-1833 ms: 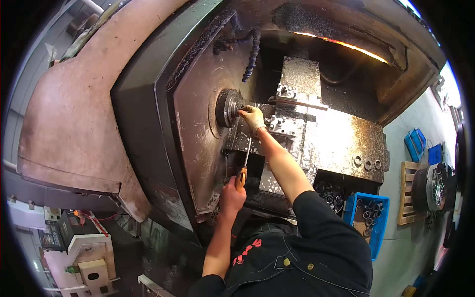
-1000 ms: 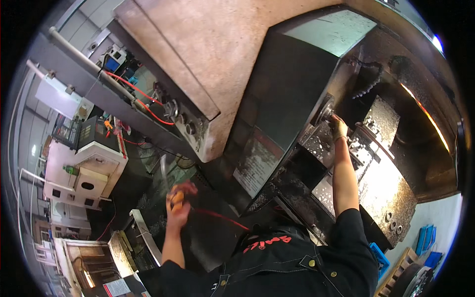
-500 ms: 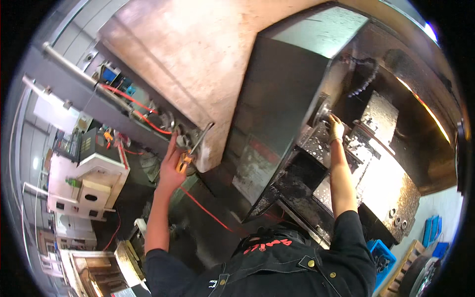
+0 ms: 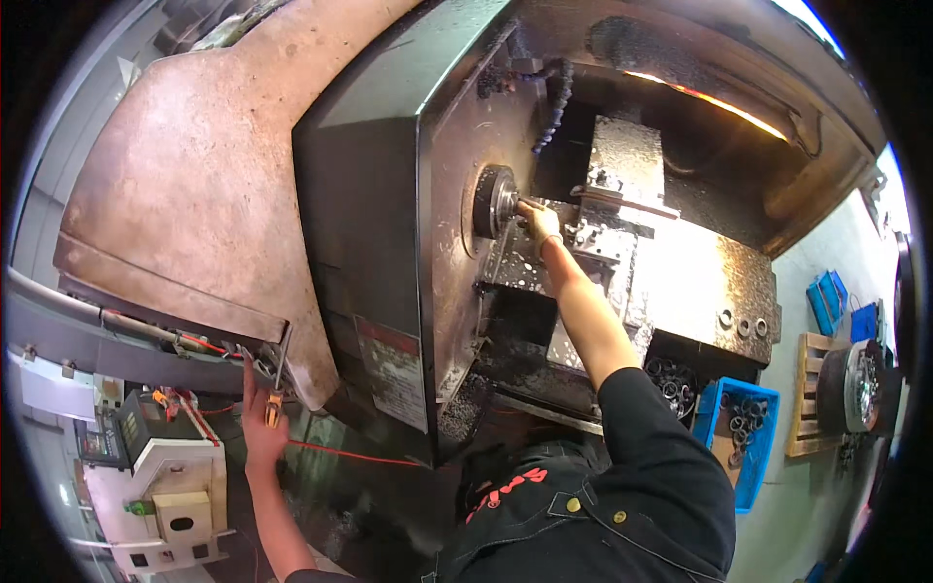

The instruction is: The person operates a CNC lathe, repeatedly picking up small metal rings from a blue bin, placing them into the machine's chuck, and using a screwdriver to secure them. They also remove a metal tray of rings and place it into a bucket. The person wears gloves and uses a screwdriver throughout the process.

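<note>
My right hand (image 4: 542,223) reaches into the lathe, its fingers closed at the front centre of the round dark chuck (image 4: 496,200). What they grip there is too small to make out. Off to the left, my left hand (image 4: 260,433) holds an orange air blow gun (image 4: 274,408) with a long thin metal nozzle pointing up. Its index finger stretches out toward fittings beside the lower corner of the lathe's pale casing (image 4: 194,165). A red hose (image 4: 355,455) trails away from near this hand. Right of my right hand sits the tool post (image 4: 595,239) on its slide.
Three metal rings (image 4: 744,327) lie on the bright, wet machine bed (image 4: 700,277). A blue crate (image 4: 760,457) at the lower right holds several rings. Farther right, a large round metal part (image 4: 857,387) rests by a wooden pallet (image 4: 809,408). The dark splash guard (image 4: 364,243) stands between my arms.
My view has swung right and closer to the lathe, so chuck and crate show more fully. My right hand stays at the chuck; my left still holds the blow gun, now lower left in view.
</note>
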{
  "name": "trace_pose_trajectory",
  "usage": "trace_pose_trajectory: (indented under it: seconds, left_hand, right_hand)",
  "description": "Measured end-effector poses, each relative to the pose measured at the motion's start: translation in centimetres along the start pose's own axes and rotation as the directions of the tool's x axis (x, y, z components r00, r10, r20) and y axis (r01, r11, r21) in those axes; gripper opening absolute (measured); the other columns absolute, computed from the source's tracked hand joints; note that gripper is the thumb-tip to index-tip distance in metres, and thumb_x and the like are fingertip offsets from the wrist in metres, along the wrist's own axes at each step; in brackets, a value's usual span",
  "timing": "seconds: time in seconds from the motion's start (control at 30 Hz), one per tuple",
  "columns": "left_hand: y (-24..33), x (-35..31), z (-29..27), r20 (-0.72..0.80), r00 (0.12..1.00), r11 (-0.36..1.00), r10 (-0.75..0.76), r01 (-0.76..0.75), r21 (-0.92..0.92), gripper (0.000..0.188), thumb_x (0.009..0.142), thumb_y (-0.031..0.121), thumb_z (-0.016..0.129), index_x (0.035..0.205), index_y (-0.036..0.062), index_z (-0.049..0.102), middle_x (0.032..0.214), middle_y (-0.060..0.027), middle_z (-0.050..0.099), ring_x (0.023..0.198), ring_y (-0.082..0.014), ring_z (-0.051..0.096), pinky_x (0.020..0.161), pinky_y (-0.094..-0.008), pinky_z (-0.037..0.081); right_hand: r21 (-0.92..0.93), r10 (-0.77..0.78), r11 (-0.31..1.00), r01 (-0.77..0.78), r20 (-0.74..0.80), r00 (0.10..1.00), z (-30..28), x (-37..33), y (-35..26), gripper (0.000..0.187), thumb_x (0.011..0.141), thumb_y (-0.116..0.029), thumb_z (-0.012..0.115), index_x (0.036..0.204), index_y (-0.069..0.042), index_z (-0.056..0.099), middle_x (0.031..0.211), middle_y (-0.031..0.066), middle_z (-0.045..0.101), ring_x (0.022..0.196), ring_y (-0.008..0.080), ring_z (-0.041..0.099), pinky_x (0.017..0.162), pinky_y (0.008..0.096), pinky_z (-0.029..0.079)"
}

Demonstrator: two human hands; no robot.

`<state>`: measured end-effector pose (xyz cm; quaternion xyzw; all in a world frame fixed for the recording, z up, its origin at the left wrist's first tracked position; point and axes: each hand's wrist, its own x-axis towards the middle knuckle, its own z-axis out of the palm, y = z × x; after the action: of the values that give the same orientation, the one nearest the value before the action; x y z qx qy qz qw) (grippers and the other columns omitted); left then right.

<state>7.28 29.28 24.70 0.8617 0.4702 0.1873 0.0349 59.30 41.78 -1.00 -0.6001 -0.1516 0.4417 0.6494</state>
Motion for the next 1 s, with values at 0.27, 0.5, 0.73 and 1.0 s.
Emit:
trace_pose_trajectory:
  seconds: [0.27,0.5,0.73,1.0]
  left_hand:
    - [-0.2,-0.9,2.1,-0.185,0.983,0.968,-0.002,-0.044,-0.247,0.029,0.062,-0.005,0.042,0.089,-0.0034,0.052,0.145,-0.0201,0.023,0.124,-0.0341,0.039,0.088,-0.03,0.038]
    - [0.3,-1.9,2.8,-0.167,0.966,0.952,0.196,-0.229,-0.204,0.023,0.066,-0.004,0.048,0.089,-0.0037,0.052,0.14,-0.0172,0.032,0.115,-0.0365,0.046,0.084,-0.0369,0.044]
    - [1.3,-1.2,1.9,-0.195,0.909,0.917,0.369,-0.39,-0.084,0.022,0.065,-0.006,0.051,0.087,-0.0039,0.051,0.143,-0.0151,0.027,0.089,-0.0369,0.056,0.067,-0.0379,0.045]
    - [0.8,-6.2,5.6,-0.174,0.936,0.676,0.307,-0.342,-0.653,0.082,0.059,-0.013,0.037,0.138,0.0042,0.026,0.099,-0.0075,0.049,0.085,-0.0185,0.054,0.085,-0.0317,0.043]
  right_hand:
    - [0.278,0.02,0.953,-0.123,0.346,0.938,2.3,-16.8,4.8,0.03,0.082,-0.017,0.058,0.109,-0.006,0.06,0.092,0.0036,0.063,0.076,0.0126,0.056,0.06,0.0265,0.044]
    - [-0.195,0.293,0.955,-0.222,0.722,0.627,0.8,-36.5,7.2,0.043,0.069,-0.003,0.066,0.11,-0.006,0.058,0.099,0.0082,0.061,0.083,0.0193,0.058,0.069,0.0287,0.047]
    - [-0.16,0.152,0.984,-0.073,0.569,0.808,4.2,-43.7,11.9,0.034,0.081,-0.015,0.064,0.111,-0.002,0.056,0.082,-0.0036,0.058,0.069,0.004,0.048,0.057,0.0214,0.04]
    - [-0.155,0.101,0.987,-0.034,0.447,0.889,2.9,-46.3,10.1,0.035,0.077,-0.013,0.066,0.11,-0.004,0.057,0.072,-0.0067,0.053,0.058,0.0029,0.043,0.049,0.0204,0.036]
